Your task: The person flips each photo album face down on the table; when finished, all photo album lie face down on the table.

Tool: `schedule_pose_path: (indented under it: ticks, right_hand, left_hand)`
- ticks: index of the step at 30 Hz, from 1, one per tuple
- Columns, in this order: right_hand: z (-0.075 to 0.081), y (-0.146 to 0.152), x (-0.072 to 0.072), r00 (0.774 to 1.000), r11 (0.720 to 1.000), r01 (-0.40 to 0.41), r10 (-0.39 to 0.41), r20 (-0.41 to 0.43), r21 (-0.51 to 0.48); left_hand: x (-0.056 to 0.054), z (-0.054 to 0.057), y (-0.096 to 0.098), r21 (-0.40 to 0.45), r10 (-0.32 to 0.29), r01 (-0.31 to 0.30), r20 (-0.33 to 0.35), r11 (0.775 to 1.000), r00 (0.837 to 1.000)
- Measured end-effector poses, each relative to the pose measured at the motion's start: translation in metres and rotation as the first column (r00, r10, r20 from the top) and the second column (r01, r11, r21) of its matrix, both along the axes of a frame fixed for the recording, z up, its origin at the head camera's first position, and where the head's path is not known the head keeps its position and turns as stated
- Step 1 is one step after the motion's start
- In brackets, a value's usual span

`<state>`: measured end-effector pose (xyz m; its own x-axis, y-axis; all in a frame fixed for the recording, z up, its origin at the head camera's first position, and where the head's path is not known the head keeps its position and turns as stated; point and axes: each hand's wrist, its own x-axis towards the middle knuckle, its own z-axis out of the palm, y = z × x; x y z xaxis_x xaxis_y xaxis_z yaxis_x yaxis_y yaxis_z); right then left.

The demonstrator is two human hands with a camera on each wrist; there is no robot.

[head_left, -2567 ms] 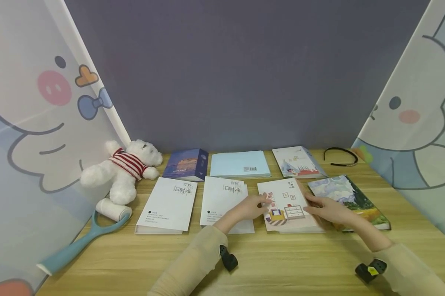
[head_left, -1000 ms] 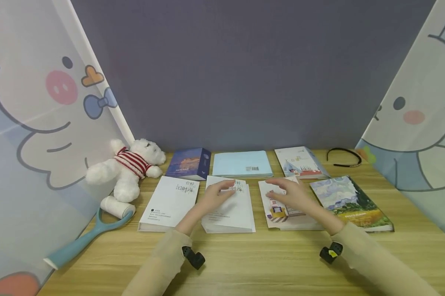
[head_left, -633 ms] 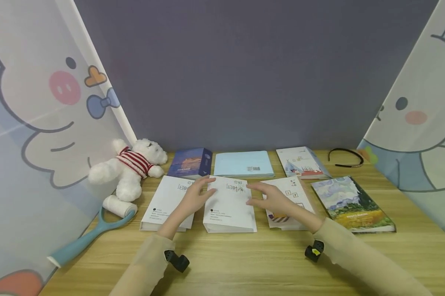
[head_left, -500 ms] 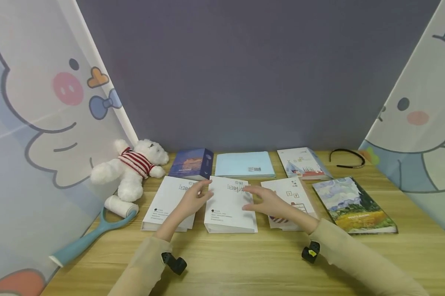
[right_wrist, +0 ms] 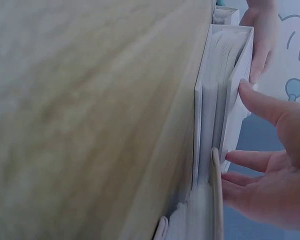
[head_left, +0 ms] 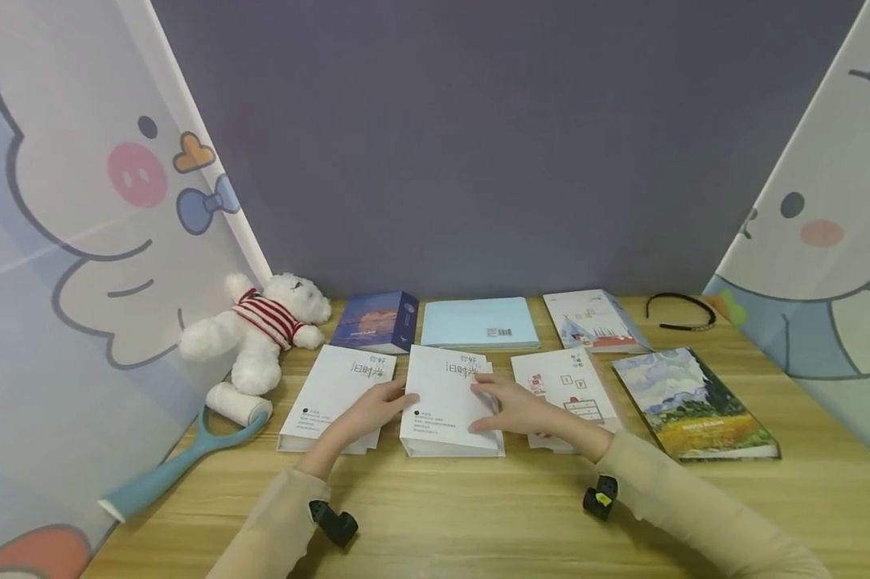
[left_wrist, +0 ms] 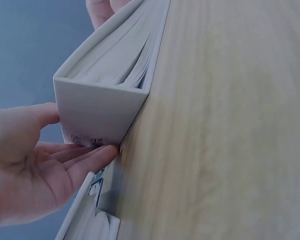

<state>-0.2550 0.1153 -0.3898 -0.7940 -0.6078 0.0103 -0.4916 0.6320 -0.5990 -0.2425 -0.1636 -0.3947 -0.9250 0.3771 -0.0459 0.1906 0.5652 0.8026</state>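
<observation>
Flat on the wooden table, in the middle of the front row, lies a thick white photo album with dark lettering. My left hand touches its left side. In the left wrist view, that hand's straight fingers lie along the album's spine and the thumb meets the upper edge. My right hand is at the right side. The right wrist view has its thumb on the cover and fingertips by the far edge. Left stands a matching white album; right, a pinkish illustrated one, partly behind my right hand.
A landscape-painting album ends the front row. Behind are a dark blue book, a light blue one, an illustrated one and a headband. A plush toy and a lint roller are at left.
Both hands have left the pinkish album and shifted left, one to each side of the middle white album. In the last half second they came down and closed in on its sides.
</observation>
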Motion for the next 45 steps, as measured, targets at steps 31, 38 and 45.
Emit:
schedule_pose_path:
  ticks: [31,38,45]
  right_hand:
    - [0.009,-0.013,-0.005,0.990,0.998,0.011,-0.021,0.142,0.066]
    - [0.013,-0.026,-0.001,0.998,0.999,0.002,-0.004,0.068,0.034]
    - [0.019,-0.039,0.012,0.999,0.995,-0.048,0.049,0.006,-0.083]
  left_hand:
    - [0.007,0.010,-0.002,0.244,0.120,-0.179,0.238,0.953,0.964]
    - [0.008,0.016,-0.004,0.233,0.177,-0.233,0.240,0.944,0.954]
    - [0.007,0.023,-0.005,0.247,0.216,-0.279,0.255,0.928,0.943]
